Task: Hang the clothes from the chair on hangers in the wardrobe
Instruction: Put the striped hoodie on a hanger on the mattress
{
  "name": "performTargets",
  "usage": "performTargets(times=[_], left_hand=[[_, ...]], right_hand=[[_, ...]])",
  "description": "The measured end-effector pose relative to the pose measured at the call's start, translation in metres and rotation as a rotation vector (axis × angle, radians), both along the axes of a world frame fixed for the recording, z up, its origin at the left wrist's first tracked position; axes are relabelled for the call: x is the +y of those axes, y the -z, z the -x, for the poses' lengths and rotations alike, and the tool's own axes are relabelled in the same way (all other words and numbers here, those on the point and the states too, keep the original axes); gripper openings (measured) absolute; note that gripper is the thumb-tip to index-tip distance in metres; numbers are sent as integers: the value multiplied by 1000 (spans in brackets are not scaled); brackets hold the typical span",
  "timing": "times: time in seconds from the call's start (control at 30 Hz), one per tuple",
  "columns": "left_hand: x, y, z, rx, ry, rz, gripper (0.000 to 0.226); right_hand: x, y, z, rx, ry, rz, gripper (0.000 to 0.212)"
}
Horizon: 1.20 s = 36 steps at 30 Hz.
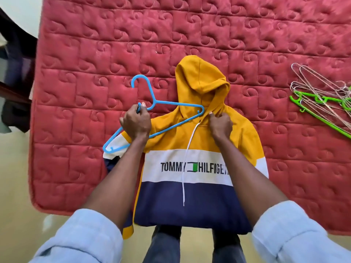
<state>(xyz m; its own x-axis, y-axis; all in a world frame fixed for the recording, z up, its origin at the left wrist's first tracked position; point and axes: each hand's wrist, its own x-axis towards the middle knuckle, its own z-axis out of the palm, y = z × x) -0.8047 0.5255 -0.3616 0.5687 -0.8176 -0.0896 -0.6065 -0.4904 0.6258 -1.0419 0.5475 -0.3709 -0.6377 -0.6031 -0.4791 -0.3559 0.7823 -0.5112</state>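
Where the head view looks down on a red quilted mattress (190, 35), a yellow, white and navy hooded sweatshirt with black lettering (199, 141) lies flat on it, front up, hood pointing away and hem hanging over the near edge. The left hand (135, 123) has its grip curled round a light-blue plastic hanger (171, 128), whose one end lies over the sweatshirt's shoulder beside the neck. The right hand (221, 125) pinches the yellow fabric at the neck opening. Far right on the mattress rests a pile of thin wire hangers (315, 86) and a green plastic hanger (322, 118).
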Motion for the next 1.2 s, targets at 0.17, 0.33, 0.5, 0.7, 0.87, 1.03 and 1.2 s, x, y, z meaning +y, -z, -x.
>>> performTargets(times=[0.17, 0.33, 0.5, 0.7, 0.87, 1.03, 1.2], left_hand=[[-2, 5, -4, 9, 23, -14, 30], [-14, 2, 5, -5, 107, -46, 32], [-28, -9, 30, -11, 229, -91, 30], [-48, -28, 62, 3, 314, -94, 32], [-60, -44, 82, -56, 341, -94, 31], [-56, -45, 98, -165, 405, -152, 31], [-52, -41, 90, -104, 339, -241, 36]], right_hand=[[-16, -4, -11, 77, 6, -92, 53], [-14, -3, -11, 82, 33, -15, 20], [-5, -17, 7, 162, 99, 76, 16], [-7, -27, 38, 165, 11, 58, 10], [-11, -37, 56, 112, 72, -14, 12], [-10, -45, 56, 125, 25, 139, 5], [-9, -52, 57, 74, 95, 176, 4]])
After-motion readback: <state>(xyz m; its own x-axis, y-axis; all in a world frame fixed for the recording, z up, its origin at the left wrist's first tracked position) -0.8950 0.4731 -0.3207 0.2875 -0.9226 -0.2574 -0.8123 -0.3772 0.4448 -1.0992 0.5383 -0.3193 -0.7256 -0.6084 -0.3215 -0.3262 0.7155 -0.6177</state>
